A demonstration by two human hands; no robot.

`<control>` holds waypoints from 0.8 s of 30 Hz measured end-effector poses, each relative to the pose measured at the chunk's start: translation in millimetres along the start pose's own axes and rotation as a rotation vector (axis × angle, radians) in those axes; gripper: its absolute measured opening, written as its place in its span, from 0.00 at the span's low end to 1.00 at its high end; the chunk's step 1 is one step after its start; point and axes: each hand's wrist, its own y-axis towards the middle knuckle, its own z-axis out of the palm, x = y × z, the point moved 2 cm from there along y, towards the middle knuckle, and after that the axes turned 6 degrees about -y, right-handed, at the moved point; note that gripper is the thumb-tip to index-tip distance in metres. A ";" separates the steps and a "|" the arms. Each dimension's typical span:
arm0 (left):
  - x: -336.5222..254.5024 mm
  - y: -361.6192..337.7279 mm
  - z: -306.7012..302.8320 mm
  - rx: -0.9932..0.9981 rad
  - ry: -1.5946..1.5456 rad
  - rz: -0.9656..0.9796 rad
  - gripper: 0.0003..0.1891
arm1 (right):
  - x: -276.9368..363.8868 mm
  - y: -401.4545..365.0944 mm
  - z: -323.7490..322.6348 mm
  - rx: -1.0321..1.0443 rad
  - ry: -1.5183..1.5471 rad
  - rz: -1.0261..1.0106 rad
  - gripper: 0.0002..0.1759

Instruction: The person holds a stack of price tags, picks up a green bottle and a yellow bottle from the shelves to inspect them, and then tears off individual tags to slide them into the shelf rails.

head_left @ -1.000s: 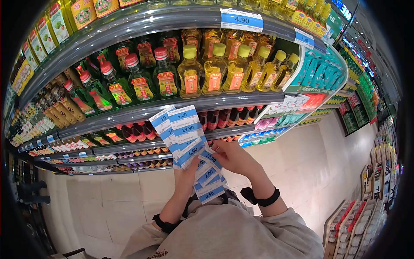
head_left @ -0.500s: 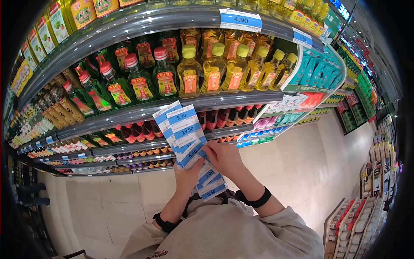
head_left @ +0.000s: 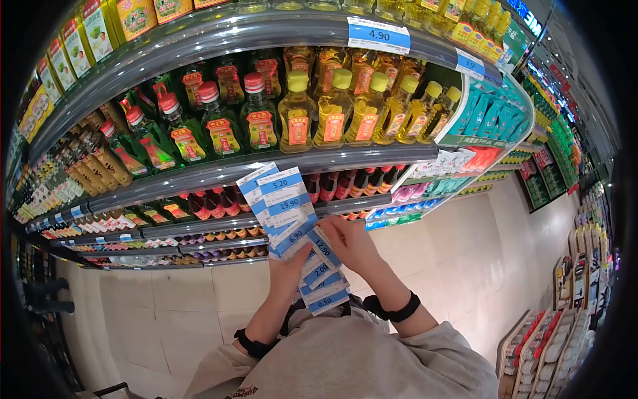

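Observation:
Several blue-and-white price tags (head_left: 284, 199) lie fanned out in front of my body, with numbers such as 5.20, 19.90 and 6.90. My left hand (head_left: 290, 263) grips the fan from its lower left side. At its right side, my right hand (head_left: 344, 241) pinches the 12.90 tag (head_left: 323, 247), which slants across the others. Tags marked 2.00 and 0.50 hang lower, near my shirt. Behind the tags is the front edge of a shelf (head_left: 219, 171) that bears green bottles with red caps (head_left: 220, 126) and yellow oil bottles (head_left: 331, 120).
A 4.90 tag (head_left: 379, 35) sits on the upper shelf edge. Teal packets (head_left: 490, 114) fill the shelf end at the right. Lower shelves hold dark bottles (head_left: 345, 183). Stacked goods (head_left: 541, 352) stand at the lower right, on the tiled floor (head_left: 458, 259).
My right hand has moved slightly right, and the 12.90 tag now shows beside the fan. The shelf appears slightly shifted right and down in view.

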 end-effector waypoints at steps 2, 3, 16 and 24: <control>-6.2 -2.7 2.5 0.002 -0.009 -0.001 0.18 | 0.2 0.3 -8.9 0.066 0.154 0.075 0.09; -8.0 -3.6 3.3 0.008 -0.017 -0.002 0.18 | -2.3 -0.5 -11.3 0.231 0.312 0.246 0.11; 9.8 5.6 -8.7 -0.074 0.095 0.276 0.12 | 32.8 -21.1 18.1 0.152 0.265 0.209 0.30; 5.0 3.0 -10.7 -0.124 0.116 0.271 0.11 | 33.2 -19.9 19.1 0.096 0.268 0.213 0.32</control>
